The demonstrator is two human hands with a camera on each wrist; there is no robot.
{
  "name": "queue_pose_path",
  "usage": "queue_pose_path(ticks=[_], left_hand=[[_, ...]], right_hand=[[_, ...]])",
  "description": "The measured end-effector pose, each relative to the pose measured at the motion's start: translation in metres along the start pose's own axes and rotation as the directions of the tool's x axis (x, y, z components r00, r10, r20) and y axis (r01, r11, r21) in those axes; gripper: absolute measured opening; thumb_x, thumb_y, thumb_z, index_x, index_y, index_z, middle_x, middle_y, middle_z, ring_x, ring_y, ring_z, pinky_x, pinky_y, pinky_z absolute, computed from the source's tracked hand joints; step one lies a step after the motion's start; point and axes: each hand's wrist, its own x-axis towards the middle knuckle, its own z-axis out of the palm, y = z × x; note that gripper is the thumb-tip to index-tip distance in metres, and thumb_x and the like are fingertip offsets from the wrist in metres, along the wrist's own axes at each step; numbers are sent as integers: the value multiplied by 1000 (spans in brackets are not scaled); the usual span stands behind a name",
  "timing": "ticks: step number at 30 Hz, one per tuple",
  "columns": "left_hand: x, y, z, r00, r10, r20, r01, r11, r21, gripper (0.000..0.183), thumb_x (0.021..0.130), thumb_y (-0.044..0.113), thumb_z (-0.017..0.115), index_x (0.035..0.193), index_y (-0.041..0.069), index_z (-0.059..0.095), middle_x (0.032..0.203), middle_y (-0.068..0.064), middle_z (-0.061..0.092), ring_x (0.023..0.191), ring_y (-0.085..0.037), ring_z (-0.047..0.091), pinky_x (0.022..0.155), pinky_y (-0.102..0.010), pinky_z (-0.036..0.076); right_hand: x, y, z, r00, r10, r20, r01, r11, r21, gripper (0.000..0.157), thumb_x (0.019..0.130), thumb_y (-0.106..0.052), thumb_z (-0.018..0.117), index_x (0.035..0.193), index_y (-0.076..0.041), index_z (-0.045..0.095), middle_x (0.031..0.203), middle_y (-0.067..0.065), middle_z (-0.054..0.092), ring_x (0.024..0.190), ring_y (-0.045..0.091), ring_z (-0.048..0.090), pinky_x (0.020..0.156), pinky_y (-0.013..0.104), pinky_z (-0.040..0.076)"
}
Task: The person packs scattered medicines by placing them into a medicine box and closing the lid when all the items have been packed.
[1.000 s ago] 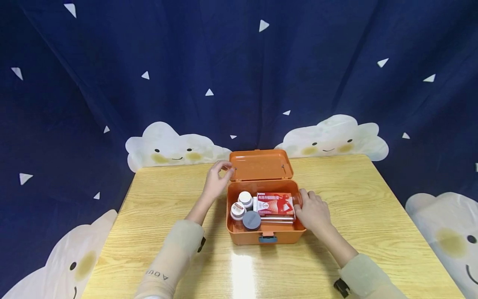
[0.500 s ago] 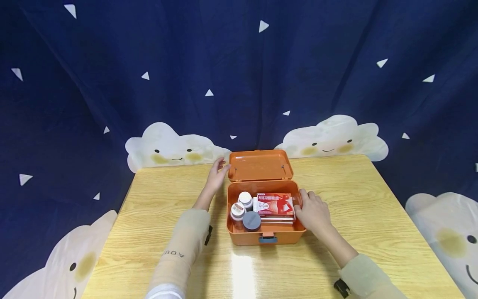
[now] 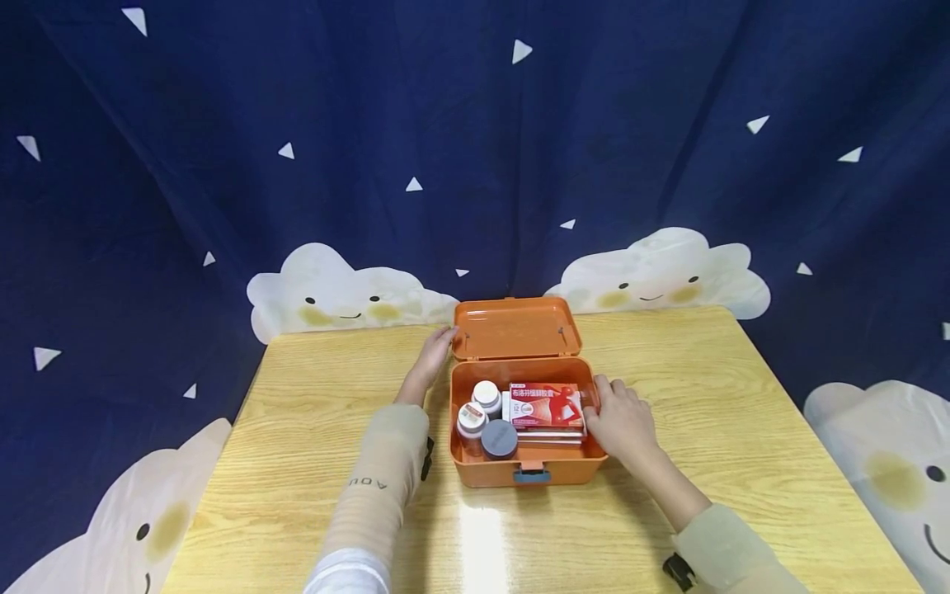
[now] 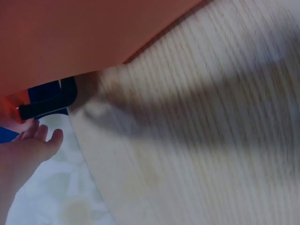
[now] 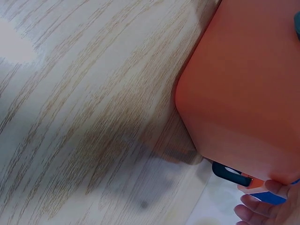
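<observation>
An orange medicine box (image 3: 475, 473) sits on the table with its lid (image 3: 515, 328) tipped back. Inside, two white-capped bottles (image 3: 486, 394) and a dark-lidded jar (image 3: 500, 440) stand on the left, beside a red and white medicine carton (image 3: 545, 405) lying on other flat boxes. My left hand (image 3: 434, 353) is at the lid's left edge, its fingertips partly hidden there. In the left wrist view those fingers (image 4: 41, 133) look relaxed. My right hand (image 3: 622, 419) grips the box's right wall, thumb over the rim and fingers outside.
A blue-grey latch (image 3: 532, 476) is on the box's front. The wooden table (image 3: 319, 412) extends to both sides. Behind it hangs a navy curtain (image 3: 356, 99) with white triangles and clouds. A dark handle (image 4: 51, 101) shows beside the box in the left wrist view.
My left hand has lowered a little beside the lid, its fingers coming to the lid's left edge, while the forearm shifted right. The right hand keeps its hold on the box wall.
</observation>
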Motion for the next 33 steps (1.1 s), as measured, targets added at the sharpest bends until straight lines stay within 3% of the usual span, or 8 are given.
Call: queue_pose_path(ticks=[6,11,18,20,23,28,30,33], left_hand=[[8,-17,2,998,-35,61,38,998,-55,56,89,55,41,128,18,52,122,0,56,109,-16,50,76,-38,39],[5,-14,7,992,-67,110,86,981,-175,52,92,48,39,124,10,55,121,-4,57,109,-18,52,85,-38,42],[13,-28,11,984,-92,153,134,946,-295,50,89,45,48,120,6,56,109,-9,62,97,-20,58,83,-36,46],[12,-26,12,979,-131,155,173,939,-299,51,89,45,48,122,6,53,111,-11,61,100,-23,58,86,-39,46],[7,-22,12,979,-117,168,165,936,-309,50,89,46,47,120,8,53,107,-12,63,96,-24,60,81,-38,48],[-17,7,17,983,-107,148,151,931,-332,44,92,38,44,118,3,51,100,-11,63,88,-20,61,78,-34,49],[-25,20,20,981,-155,117,186,923,-338,43,93,32,41,121,0,48,103,-13,62,91,-21,60,84,-36,47],[-9,-3,20,984,-130,120,166,913,-374,41,93,31,42,118,0,49,102,-14,62,90,-21,60,82,-35,48]], right_hand=[[0,1,0,1000,1,5,-1,1000,7,48,84,-26,54,124,-2,44,105,24,52,94,41,51,75,55,39],[1,1,-1,1000,8,6,-8,1000,9,47,84,-26,54,124,-2,44,105,23,52,93,40,50,75,55,39],[0,0,-1,1000,12,13,-12,1000,8,48,84,-26,54,125,-2,44,107,24,51,96,40,50,77,55,39],[0,-1,-1,1000,14,13,-14,1000,8,48,84,-26,54,125,-2,44,107,24,51,96,40,50,77,55,39],[0,-1,-1,1000,15,10,-15,1000,10,48,84,-26,54,124,-2,44,107,24,51,96,40,50,77,55,38],[0,-1,-1,1000,19,12,-20,1000,20,48,84,-26,54,125,-2,44,107,24,51,97,40,49,78,55,38],[0,-1,-1,1000,21,15,-22,999,23,48,84,-26,54,125,-2,44,108,24,51,97,41,49,78,56,38],[0,-1,-1,999,23,24,-24,999,29,48,84,-25,53,125,-2,44,108,25,51,98,41,49,78,56,38]])
